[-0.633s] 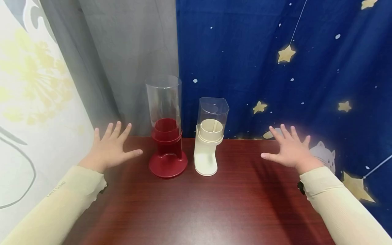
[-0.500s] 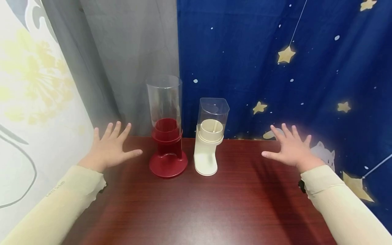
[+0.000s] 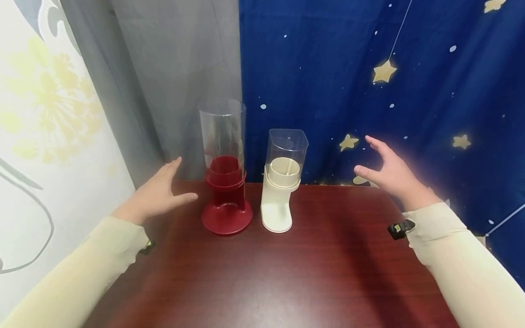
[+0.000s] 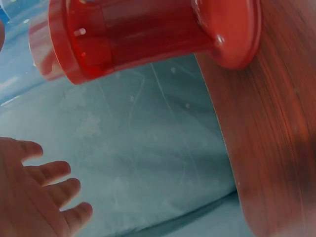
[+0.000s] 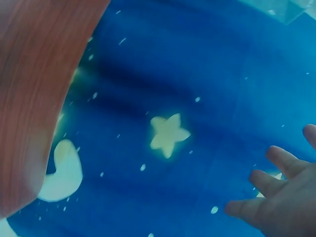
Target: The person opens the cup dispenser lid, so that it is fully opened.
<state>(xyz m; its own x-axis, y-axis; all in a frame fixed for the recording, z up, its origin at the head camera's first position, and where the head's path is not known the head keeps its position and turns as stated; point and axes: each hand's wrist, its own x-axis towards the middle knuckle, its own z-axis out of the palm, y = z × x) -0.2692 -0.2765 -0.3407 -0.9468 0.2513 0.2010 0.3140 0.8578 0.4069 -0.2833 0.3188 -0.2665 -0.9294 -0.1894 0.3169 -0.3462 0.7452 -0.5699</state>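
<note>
Both hands hang apart in the air over the far part of a dark red-brown wood-grain bench (image 3: 270, 282), the left hand (image 3: 153, 193) and the right hand (image 3: 395, 175) alike with fingers extended and thumbs held well away. Seen from the head, the fingers of each overlap, so they cannot all be told apart; the left wrist view shows four left fingers spread, with the palm cut off at the edge, and the right wrist view likewise crops the right hand. Near the left hand, yet apart from it, a dark red glossy plastic stand (image 3: 227, 221) with a round flared foot is upright toward the far edge of the bench, bearing a tall clear cylinder (image 3: 221, 130) whose transparent wall is hard to pick out against the grey cloth curtain (image 3: 180, 50); its upper end falls outside the left wrist view. Just beside it, to the right, is an upright cream plastic stand (image 3: 275, 212) with a shorter clear container (image 3: 288, 141), well apart from the right hand. Behind hangs a dark blue curtain printed with yellow stars (image 3: 316, 64). Cream long sleeves (image 3: 459, 259) partly cover black wrist devices (image 3: 399, 228), the left one mostly hidden. A pale translucent corner (image 5: 286, 10), cropped at the right wrist view's top, cannot be identified.
</note>
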